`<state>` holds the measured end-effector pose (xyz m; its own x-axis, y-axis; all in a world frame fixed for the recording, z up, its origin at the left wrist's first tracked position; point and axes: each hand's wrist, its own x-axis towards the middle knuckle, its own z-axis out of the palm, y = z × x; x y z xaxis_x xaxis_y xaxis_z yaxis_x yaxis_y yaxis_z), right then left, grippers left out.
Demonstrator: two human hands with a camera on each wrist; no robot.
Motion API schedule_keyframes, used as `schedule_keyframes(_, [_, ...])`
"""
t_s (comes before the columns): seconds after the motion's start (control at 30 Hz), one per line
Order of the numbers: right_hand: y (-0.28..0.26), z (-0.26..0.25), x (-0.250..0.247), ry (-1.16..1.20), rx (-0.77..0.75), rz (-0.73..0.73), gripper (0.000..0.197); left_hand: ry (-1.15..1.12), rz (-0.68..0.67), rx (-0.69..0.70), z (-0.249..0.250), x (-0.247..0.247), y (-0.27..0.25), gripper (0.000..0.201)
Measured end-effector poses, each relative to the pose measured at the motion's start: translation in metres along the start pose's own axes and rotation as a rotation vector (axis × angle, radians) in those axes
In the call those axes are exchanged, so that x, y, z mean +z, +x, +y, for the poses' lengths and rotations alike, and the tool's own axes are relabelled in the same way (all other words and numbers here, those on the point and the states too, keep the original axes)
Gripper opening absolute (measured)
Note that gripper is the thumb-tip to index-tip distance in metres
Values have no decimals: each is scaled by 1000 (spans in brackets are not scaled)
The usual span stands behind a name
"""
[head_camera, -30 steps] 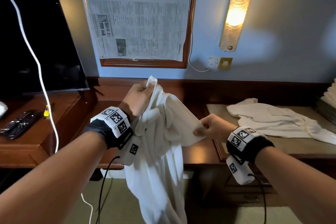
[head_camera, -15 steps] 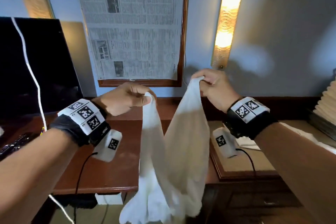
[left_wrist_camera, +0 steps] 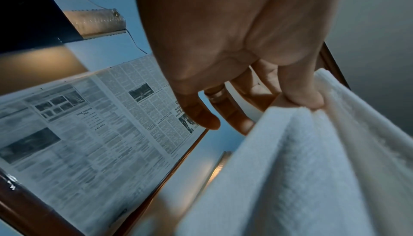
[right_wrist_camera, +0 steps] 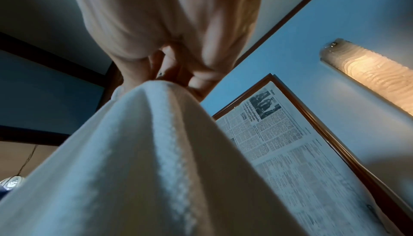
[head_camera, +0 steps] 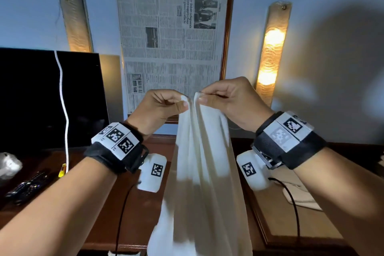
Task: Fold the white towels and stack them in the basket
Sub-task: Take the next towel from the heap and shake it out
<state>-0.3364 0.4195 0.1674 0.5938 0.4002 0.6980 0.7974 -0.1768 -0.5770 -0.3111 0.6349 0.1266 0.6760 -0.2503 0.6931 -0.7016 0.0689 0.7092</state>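
A white towel (head_camera: 203,183) hangs in long folds in front of me, held up by its top edge above the wooden desk (head_camera: 128,214). My left hand (head_camera: 164,106) pinches one top corner between thumb and forefinger, and my right hand (head_camera: 224,97) pinches the other corner right beside it, so the two corners almost touch. In the left wrist view the thumb presses the towel (left_wrist_camera: 301,169) while the other fingers (left_wrist_camera: 201,114) hang loose. In the right wrist view the towel (right_wrist_camera: 138,160) fills the lower left. The basket is out of view.
Another white towel (head_camera: 301,195) lies on the raised desk section at the right. A dark TV screen (head_camera: 41,97) stands at the left, with remotes (head_camera: 27,187) in front of it. A framed newspaper (head_camera: 172,48) and two wall lamps (head_camera: 270,54) are on the wall behind.
Both hands have risen and come together at the top, bringing the towel's two corners side by side. The towel now hangs straight down instead of being bunched.
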Motion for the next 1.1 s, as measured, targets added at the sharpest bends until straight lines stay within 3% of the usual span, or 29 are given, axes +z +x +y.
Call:
schedule_keyframes(0.3, [1,-4,-2,-48,-38,-27,11,-93,-56,-26,-2,13,11,23])
schedule_keyframes(0.43, [-3,4,0,-71,11,-158,20,-171,-38,-62,-6,16,12,47])
schedule_keyframes(0.5, [-4,9,2,-42,62,-195,15,-153,7,-99,-8,18,8,37])
schedule_keyframes(0.6, [-10,18,4,37,124,-114,4,-102,23,-192,-13,26,0,26])
schedule_keyframes(0.77, [-24,43,7,-47,202,-43,12,-192,32,-344,-18,48,-16,62])
schedule_keyframes(0.83, [-28,50,7,-79,200,-32,5,-113,-35,-360,-21,51,-20,51])
schedule_keyframes(0.9, [-31,54,7,-99,208,-14,7,25,-99,-310,-22,50,-23,22])
schedule_keyframes(1.1, [-34,61,10,-43,173,114,8,274,-67,-242,-16,50,-16,24])
